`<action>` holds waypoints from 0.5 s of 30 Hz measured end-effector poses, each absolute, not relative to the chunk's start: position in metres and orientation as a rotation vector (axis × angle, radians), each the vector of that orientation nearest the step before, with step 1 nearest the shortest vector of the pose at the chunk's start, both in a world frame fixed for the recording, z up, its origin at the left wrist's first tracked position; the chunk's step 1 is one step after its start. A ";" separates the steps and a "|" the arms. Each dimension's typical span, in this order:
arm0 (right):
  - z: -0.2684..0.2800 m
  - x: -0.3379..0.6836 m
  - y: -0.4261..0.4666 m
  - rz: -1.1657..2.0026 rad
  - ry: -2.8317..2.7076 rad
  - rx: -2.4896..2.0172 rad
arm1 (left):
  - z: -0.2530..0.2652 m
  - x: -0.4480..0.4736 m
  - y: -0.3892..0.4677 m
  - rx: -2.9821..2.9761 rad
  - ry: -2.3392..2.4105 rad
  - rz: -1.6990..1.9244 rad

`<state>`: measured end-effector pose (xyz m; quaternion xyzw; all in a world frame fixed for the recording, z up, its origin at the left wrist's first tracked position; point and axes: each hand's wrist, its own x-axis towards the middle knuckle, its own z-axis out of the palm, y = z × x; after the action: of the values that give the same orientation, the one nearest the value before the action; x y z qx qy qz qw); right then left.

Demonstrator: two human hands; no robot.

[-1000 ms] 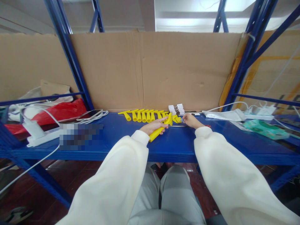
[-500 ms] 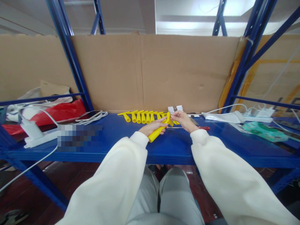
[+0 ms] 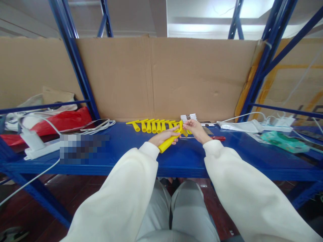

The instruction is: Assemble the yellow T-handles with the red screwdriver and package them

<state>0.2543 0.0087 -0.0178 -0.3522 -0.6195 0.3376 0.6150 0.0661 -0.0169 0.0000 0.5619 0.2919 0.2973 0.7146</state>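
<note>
Blue shelf (image 3: 121,146): yellow piece (image 3: 167,145) in hand

Your left hand (image 3: 164,136) clamps it above the shelf, pointing to two o'clock; your right hand (image 3: 198,130) meets its upper end, pinch unclear. Similar yellow pieces (image 3: 149,127) lie at ten o'clock.

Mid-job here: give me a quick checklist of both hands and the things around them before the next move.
1. Left hand has a grip on the yellow piece: ok, fingers wrapped around it.
2. Right hand is at the piece's upper end: ok, fingertips close together there.
3. Any small part pinched in the right hand: cannot tell, too small and hidden.
4. Row of yellow pieces fully visible: not ok, its right end is partly hidden behind the hands.
5. Red-handled tool is set down: ok, lying on the blue shelf by the right wrist.
</note>
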 end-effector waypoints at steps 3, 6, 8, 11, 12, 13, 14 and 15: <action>-0.019 0.255 0.009 0.744 -1.465 -0.811 | 0.000 0.065 -0.016 1.237 0.647 0.636; -0.020 0.255 0.011 0.719 -1.488 -0.820 | -0.001 0.064 -0.014 1.241 0.641 0.614; -0.021 0.255 0.012 0.707 -1.502 -0.822 | -0.003 0.064 -0.012 1.241 0.636 0.618; -0.023 0.256 0.013 0.681 -1.535 -0.824 | -0.004 0.064 -0.011 1.241 0.624 0.617; -0.024 0.257 0.014 0.671 -1.548 -0.827 | -0.004 0.064 -0.011 1.241 0.624 0.616; -0.024 0.257 0.015 0.660 -1.562 -0.830 | -0.004 0.064 -0.011 1.241 0.625 0.614; -0.024 0.258 0.015 0.649 -1.575 -0.832 | -0.004 0.064 -0.011 1.241 0.627 0.615; -0.025 0.258 0.016 0.641 -1.586 -0.835 | -0.004 0.064 -0.010 1.241 0.628 0.615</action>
<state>0.2582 0.0158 -0.0248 -0.3571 -0.6787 0.2741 0.5803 0.0639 -0.0105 -0.0043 0.5625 0.2847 0.2789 0.7244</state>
